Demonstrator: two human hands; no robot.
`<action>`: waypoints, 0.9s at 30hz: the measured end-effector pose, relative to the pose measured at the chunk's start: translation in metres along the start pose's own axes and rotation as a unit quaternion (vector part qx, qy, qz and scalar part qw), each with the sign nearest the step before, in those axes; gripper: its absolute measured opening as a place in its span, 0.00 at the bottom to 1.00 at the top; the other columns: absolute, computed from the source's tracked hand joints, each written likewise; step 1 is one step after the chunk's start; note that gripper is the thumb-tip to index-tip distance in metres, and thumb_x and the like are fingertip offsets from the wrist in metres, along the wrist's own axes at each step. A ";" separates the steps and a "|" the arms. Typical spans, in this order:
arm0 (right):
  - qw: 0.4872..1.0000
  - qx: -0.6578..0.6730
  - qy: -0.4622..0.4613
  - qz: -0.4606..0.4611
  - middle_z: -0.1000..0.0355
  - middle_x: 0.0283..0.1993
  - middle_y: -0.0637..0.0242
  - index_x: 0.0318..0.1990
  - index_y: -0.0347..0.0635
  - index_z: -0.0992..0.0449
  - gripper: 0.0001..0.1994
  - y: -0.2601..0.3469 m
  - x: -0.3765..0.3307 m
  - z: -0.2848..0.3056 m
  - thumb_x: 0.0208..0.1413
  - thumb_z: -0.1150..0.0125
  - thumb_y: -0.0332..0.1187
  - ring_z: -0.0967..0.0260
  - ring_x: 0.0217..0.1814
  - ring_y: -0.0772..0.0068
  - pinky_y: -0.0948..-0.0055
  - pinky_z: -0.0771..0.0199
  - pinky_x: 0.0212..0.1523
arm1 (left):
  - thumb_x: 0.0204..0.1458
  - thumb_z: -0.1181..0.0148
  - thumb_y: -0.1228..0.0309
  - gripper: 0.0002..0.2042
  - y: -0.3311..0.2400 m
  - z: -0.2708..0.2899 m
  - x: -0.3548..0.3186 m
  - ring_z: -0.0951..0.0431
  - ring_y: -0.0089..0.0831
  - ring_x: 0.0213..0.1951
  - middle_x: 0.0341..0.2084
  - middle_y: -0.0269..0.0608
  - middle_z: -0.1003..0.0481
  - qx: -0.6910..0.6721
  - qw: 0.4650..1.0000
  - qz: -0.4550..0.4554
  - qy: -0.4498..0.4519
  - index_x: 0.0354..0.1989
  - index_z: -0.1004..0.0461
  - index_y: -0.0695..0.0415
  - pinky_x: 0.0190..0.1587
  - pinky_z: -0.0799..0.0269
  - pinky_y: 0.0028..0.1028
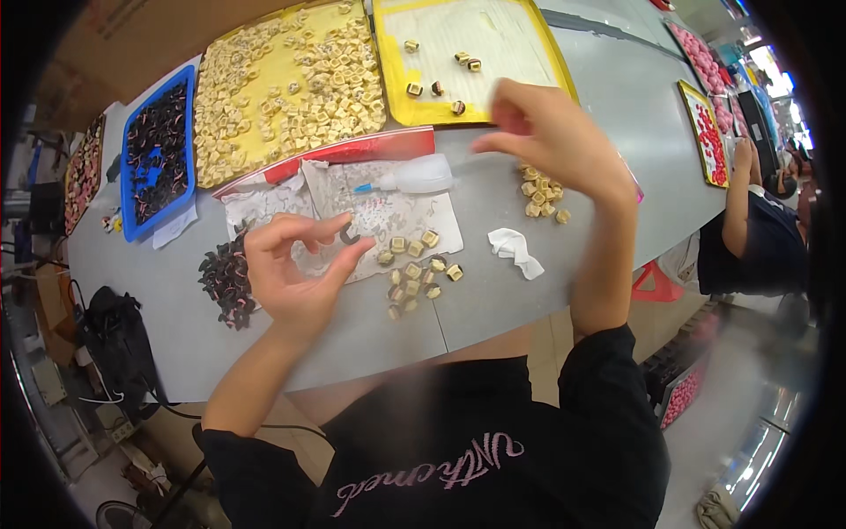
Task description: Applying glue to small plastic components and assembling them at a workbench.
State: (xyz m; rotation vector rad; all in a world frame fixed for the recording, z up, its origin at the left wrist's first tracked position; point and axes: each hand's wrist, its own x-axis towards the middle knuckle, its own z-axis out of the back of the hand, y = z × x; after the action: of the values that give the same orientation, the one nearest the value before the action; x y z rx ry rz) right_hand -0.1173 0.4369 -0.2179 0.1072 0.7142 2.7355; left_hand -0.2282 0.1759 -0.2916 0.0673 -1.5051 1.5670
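— Grey desk point(493, 300) fills the head view, with a yellow tray point(388, 106) of small beige cubes point(291, 88) and a blue tray point(132, 212) of dark pieces behind. What does the left hand point(295, 273) hold?

— Its thumb and forefinger are pinched on one small dark ring piece point(350, 234), just above the paper sheet point(388, 216).

— And the right hand point(551, 137)?

— It is raised and blurred, fingertips together; whether it grips something, I cannot tell.

— How would the piece handle?

— Probably very light, stiff, easy to drop; hold it at the rim, with fingertips only.
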 end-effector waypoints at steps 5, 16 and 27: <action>0.983 -0.024 0.091 -0.160 0.29 0.25 0.62 0.30 0.35 0.30 0.12 -0.032 -0.013 0.014 0.44 0.34 0.34 0.31 0.28 0.69 0.71 0.33 0.29 | 0.34 0.28 0.82 0.24 0.000 -0.006 0.001 0.32 0.22 0.26 0.28 0.38 0.26 -0.001 1.000 0.002 -0.012 0.39 0.36 0.61 0.28 0.38 0.19; 0.977 0.035 0.142 -0.155 0.27 0.27 0.61 0.30 0.34 0.24 0.07 -0.029 -0.008 0.012 0.40 0.42 0.24 0.30 0.29 0.69 0.73 0.30 0.32 | 0.36 0.28 0.79 0.21 0.003 -0.005 0.001 0.32 0.22 0.24 0.28 0.37 0.26 0.007 1.000 -0.004 0.004 0.38 0.33 0.59 0.26 0.38 0.19; 0.978 0.205 -0.032 0.026 0.29 0.31 0.68 0.30 0.36 0.28 0.04 -0.006 0.003 0.001 0.46 0.41 0.20 0.31 0.34 0.75 0.78 0.30 0.35 | 0.34 0.26 0.77 0.20 0.004 -0.007 0.001 0.33 0.22 0.22 0.25 0.36 0.26 0.008 1.000 0.008 -0.023 0.36 0.30 0.58 0.25 0.36 0.19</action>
State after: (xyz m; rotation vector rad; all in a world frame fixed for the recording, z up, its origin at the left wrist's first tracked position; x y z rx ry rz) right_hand -0.1182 0.4430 -0.2199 0.3067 1.2607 2.5779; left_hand -0.2278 0.1827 -0.2959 0.1015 -1.5327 1.6003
